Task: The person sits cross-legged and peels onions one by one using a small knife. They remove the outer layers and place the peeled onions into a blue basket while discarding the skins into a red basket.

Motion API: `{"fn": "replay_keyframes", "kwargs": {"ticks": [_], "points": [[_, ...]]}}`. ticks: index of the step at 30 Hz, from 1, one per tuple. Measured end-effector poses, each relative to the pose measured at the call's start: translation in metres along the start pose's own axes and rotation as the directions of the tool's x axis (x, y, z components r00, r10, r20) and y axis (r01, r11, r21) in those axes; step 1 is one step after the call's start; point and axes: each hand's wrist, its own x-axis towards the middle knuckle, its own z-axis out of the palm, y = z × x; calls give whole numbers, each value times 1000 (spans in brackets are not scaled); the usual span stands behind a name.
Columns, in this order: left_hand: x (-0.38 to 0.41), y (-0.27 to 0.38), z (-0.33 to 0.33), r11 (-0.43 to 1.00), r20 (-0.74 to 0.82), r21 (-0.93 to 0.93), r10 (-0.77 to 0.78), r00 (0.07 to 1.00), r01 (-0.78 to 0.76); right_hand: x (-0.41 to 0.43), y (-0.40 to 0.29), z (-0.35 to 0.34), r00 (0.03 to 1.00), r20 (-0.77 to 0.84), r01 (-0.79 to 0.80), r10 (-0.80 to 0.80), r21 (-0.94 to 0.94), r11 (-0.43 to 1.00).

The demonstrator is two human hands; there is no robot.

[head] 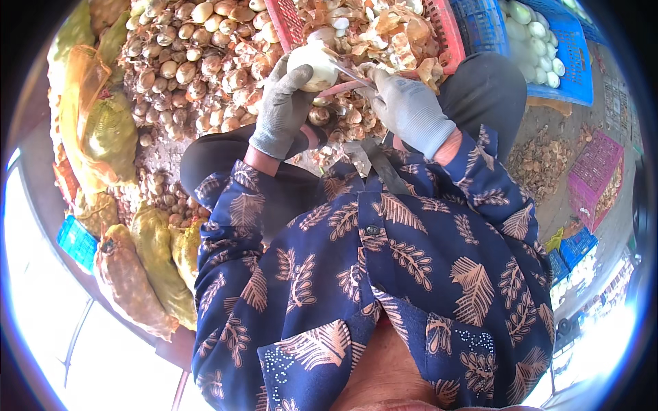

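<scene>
My left hand (282,103), in a grey-coated work glove, holds a large pale onion (312,67) whose skin is mostly off, with brownish patches low on it. In my right hand (408,108), gloved the same way, is a knife (353,73); its thin blade points left and its tip meets the onion's right side. The handle is hidden in my fist. Both hands are above the near rim of a red plastic crate (453,43), which holds many loose brown onion skins (393,33) and a few white pieces.
Unpeeled onions (190,72) lie in a wide heap at left, beside filled mesh sacks (108,133). A blue crate (583,72) of peeled onions (540,46) stands at upper right. Skin scraps (542,159) and a magenta crate (591,177) are on the floor at right.
</scene>
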Motion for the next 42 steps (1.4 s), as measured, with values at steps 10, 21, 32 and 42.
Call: {"fn": "replay_keyframes", "kwargs": {"ticks": [10, 21, 32, 42], "points": [[3, 0, -5, 999, -66, 22, 29, 997, -27, 8, 3, -29, 831, 555, -533, -36, 814, 232], [6, -7, -1, 996, -8, -15, -91, 996, 91, 38, 43, 28, 987, 24, -161, 160, 201, 966], [20, -14, -24, 999, -105, 17, -48, 993, 50, -8, 9, 10, 997, -55, -53, 59, 112, 992], [15, -11, -7, 996, -93, 35, -85, 992, 88, 6, 8, 21, 999, -15, -36, 36, 5, 999]]}}
